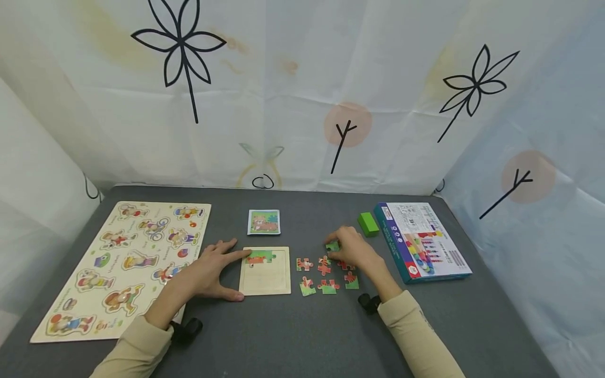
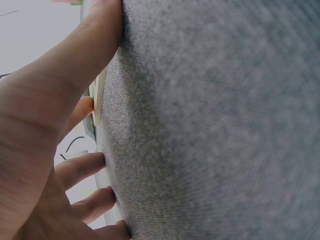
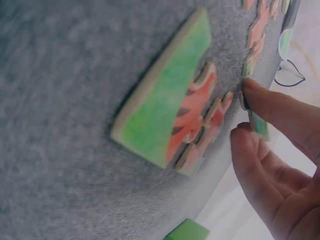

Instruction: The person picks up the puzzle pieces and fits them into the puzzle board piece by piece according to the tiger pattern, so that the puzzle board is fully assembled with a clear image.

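My left hand lies with fingers spread at the left side of a square wooden puzzle tray. Its index fingertip touches the joined puzzle pieces in the tray's upper left, and its thumb rests by the lower left corner. Between thumb and fingers, my right hand pinches a green puzzle piece at the far side of the loose pieces. Several orange and green loose pieces lie right of the tray. Close up in the right wrist view is a green piece with orange stripes.
A picture card lies behind the tray. At the back right are a green block and a flat printed box. A large board of cartoon figures covers the table's left side, partly under the left forearm.
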Demonstrator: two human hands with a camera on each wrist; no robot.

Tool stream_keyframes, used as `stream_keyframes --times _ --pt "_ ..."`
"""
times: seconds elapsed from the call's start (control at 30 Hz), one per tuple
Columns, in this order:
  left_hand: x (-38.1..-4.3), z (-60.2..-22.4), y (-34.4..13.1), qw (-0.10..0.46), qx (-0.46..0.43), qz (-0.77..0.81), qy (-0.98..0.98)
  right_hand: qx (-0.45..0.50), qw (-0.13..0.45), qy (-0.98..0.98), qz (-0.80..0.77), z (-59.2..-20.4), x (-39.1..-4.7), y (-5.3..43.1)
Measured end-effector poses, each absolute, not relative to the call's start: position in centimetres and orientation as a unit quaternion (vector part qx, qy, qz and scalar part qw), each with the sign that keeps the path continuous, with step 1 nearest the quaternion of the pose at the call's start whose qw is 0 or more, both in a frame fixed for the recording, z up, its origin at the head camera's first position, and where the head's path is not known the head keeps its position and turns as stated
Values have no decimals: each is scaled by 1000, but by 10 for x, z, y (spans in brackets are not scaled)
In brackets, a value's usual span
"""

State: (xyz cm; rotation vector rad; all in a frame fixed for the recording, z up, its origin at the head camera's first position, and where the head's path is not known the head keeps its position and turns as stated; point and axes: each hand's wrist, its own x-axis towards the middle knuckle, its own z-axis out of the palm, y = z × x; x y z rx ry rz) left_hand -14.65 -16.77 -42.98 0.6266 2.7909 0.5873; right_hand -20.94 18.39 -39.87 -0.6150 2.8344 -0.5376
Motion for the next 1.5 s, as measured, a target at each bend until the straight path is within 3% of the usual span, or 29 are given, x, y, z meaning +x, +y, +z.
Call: stream_keyframes --times 0.43,0.9,1.5 --pt "-148 -430 -168 111 210 201 950 -232 111 918 -301 -382 -212 171" --pt "-148 -428 -167 119 211 199 950 -227 177 873 -394 -396 -209 118" --pt "-146 -428 -168 118 210 205 949 -224 156 895 -353 -410 -199 85"
